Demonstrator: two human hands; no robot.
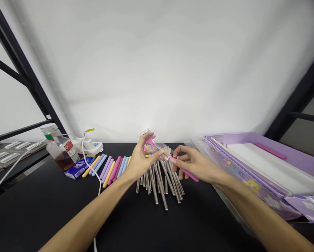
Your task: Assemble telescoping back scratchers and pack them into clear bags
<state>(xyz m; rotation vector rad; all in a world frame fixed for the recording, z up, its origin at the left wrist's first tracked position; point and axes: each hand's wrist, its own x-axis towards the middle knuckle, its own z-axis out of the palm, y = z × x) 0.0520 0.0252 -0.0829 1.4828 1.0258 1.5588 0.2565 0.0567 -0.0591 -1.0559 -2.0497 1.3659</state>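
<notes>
My left hand [141, 160] is closed on a clear plastic wrapper [163, 147] with a pink piece [150, 141] inside it. With fingers bent, my right hand [196, 163] pinches a slim pink stick [190, 174] whose upper end meets the wrapper. I cannot tell whether the stick goes inside the wrapper. Beneath both hands, several silver metal rods [161, 189] lie fanned out on the black table [130, 220]. Their far ends, partly hidden by my hands, show pastel colours. Left of my left hand lies a row of pink, yellow, purple and blue sticks [115, 169].
At the left stand a bottle of brown liquid [61, 150], a blue packet [78, 167] and a white power strip [94, 147]; a white cable [98, 182] crosses the table. To the right, an open purple box [233, 138] holds a pink stick [269, 150]. A white wall [157, 77] rises behind.
</notes>
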